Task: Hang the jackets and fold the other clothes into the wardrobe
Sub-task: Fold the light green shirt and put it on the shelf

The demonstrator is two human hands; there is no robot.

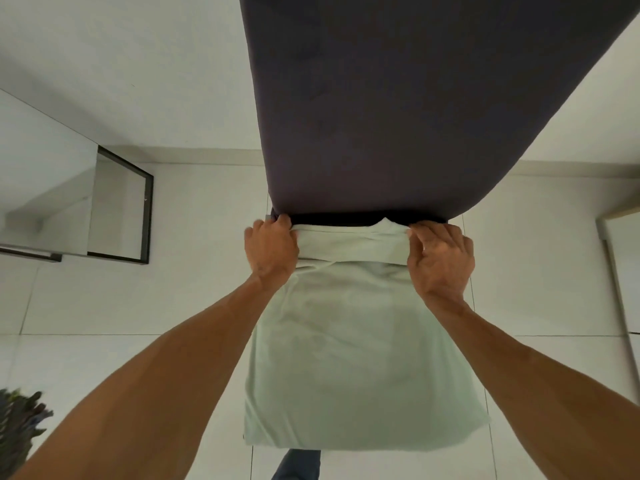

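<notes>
A pale green shirt (353, 358) hangs in front of me, its collar end up against the near edge of a dark padded surface (398, 98). My left hand (272, 252) grips the shirt's upper left corner. My right hand (440, 261) grips the upper right corner, fingers curled over the folded collar band. The shirt's sides are folded in, and its lower edge hangs above the floor.
A mirror with a black frame (145, 209) leans on the wall at left. A pale piece of furniture (620, 237) stands at the right edge. A dark blurred object (20, 427) sits at bottom left. White floor tiles (138, 306) lie all around.
</notes>
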